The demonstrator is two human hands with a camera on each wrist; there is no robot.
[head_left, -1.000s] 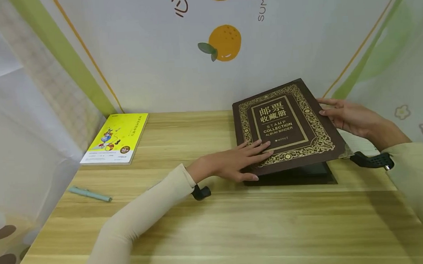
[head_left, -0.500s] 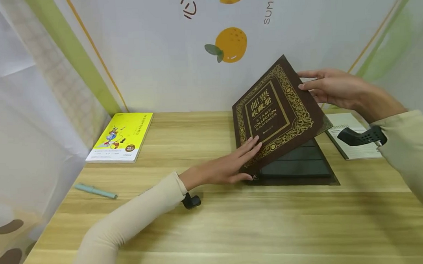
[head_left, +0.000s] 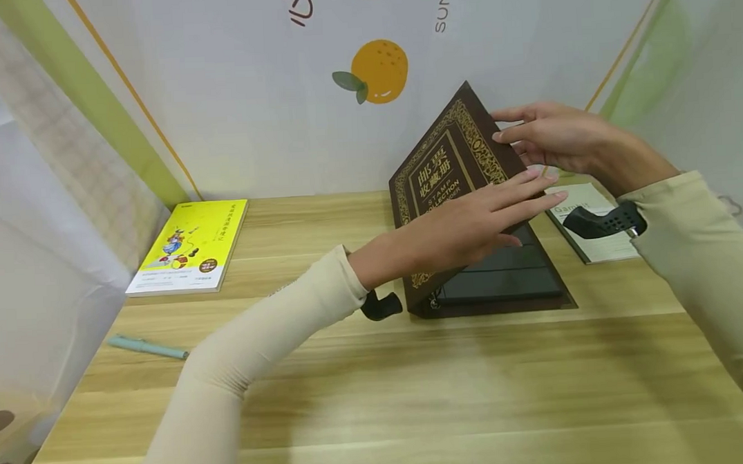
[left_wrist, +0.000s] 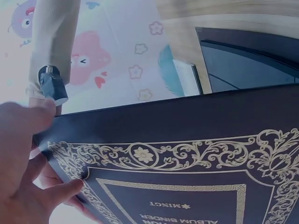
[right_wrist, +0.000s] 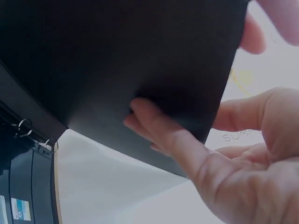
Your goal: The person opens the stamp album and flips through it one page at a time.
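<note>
While the front cover [head_left: 452, 169] of the stamp album [head_left: 471, 241] stands steeply tilted over its base, the step in hand looks to be swinging it fully open, and it would go best if the cover turned on the spine rather than being bent at its free edge; the right hand [head_left: 554, 137] grips the far upper edge, thumb on the printed face and fingers [right_wrist: 163, 135] curled behind the plain dark inside, while the left hand [head_left: 471, 224] lies flat against the outer face with its fingers [head_left: 525, 187] straight, steadying and not clasping; a gentle push from that flat palm, with the right hand guiding the edge, should keep the board from twisting; the album sits right of centre on the wooden surface [head_left: 378, 391], its back cover flat on the wood; the cover is a stiff dark brown board, matt, framed in ornate gold scrollwork with gold lettering; metal binder rings [right_wrist: 23, 126] show at the hinge, so the spine probably pivots freely; glossy dark pages [head_left: 504, 281] lie beneath; a yellow paperback [head_left: 188, 247] and a slim pale green pen [head_left: 146, 348] lie well apart to the left, and a white booklet [head_left: 589, 229] lies just beside the album on the right.
</note>
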